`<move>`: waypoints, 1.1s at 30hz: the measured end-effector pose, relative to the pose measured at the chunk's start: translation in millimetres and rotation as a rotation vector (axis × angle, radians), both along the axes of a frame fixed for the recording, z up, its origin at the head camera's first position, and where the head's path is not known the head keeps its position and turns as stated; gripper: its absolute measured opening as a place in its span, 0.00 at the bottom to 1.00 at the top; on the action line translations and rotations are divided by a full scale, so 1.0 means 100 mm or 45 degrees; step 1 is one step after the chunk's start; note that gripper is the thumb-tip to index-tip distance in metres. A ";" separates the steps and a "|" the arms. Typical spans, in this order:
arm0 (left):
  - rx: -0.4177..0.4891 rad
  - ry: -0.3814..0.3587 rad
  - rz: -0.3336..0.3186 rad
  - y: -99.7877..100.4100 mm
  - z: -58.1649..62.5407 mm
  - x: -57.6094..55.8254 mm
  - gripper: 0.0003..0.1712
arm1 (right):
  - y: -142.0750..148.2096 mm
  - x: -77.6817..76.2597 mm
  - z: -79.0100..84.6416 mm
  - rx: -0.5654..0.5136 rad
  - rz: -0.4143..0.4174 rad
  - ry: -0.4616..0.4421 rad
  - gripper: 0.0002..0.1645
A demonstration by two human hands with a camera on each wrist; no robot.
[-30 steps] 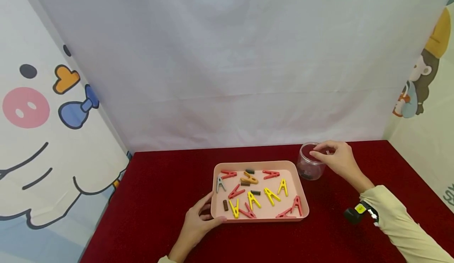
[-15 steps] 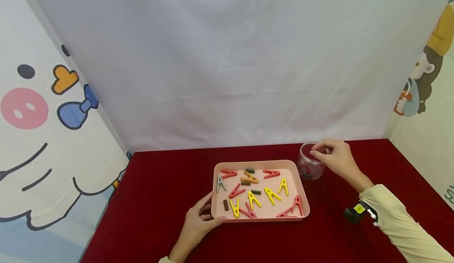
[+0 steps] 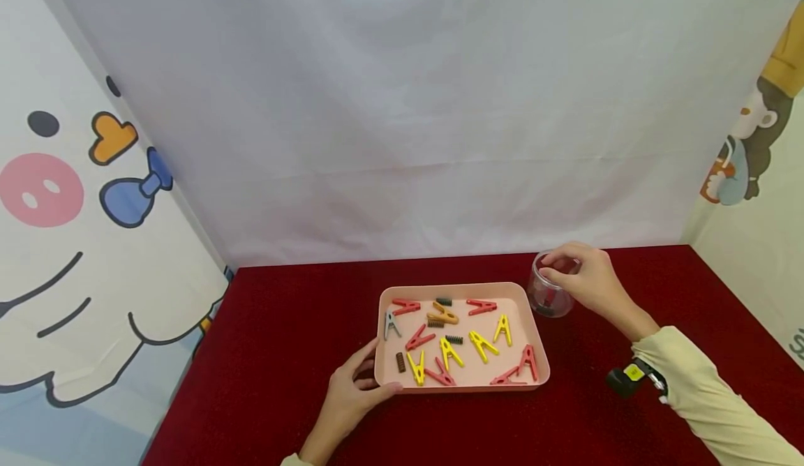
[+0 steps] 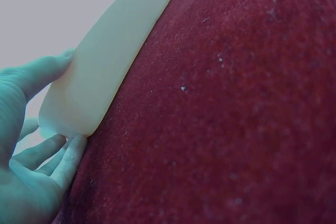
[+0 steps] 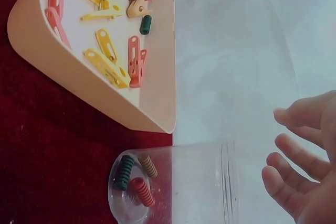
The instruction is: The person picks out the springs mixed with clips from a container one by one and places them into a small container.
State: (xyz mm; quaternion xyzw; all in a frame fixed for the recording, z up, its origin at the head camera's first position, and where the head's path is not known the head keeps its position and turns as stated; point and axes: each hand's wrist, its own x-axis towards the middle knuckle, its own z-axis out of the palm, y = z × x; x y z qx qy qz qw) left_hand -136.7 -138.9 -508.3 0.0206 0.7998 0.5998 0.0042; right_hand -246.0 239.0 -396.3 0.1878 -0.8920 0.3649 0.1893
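Observation:
My left hand [image 3: 348,393] grips the near left corner of a pink tray [image 3: 461,388], thumb along the front wall and fingers at the left side. Yellow clothespins [image 3: 482,347], red clothespins [image 3: 419,338], a grey clothespin [image 3: 391,324] and an orange clothespin [image 3: 443,314] lie in it, among loose coil springs [image 3: 400,362]. Above the mouth of a clear jar [image 3: 536,296], my right hand [image 3: 585,275] has its thumb and fingers apart with nothing between them. At the jar's bottom, the right wrist view shows a green spring [image 5: 124,172], a red spring [image 5: 143,191] and a brown spring [image 5: 148,165].
A dark red cloth [image 3: 301,333] covers the table. Behind it hangs a white curtain [image 3: 440,138], with cartoon-printed sheets at both sides. The jar stands close to the tray's far right corner.
The red spring has dropped from my right hand into the jar. That hand has shifted slightly left and up over the mouth. My left hand keeps its place on the tray.

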 end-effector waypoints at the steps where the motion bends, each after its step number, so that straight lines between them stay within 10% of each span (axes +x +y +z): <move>1: 0.004 0.004 -0.002 0.00 0.00 0.00 0.45 | -0.01 0.00 0.00 -0.002 0.009 -0.003 0.08; 33: 0.009 0.031 -0.034 0.00 0.11 0.05 0.45 | -0.40 0.14 0.00 0.089 0.252 -0.008 0.11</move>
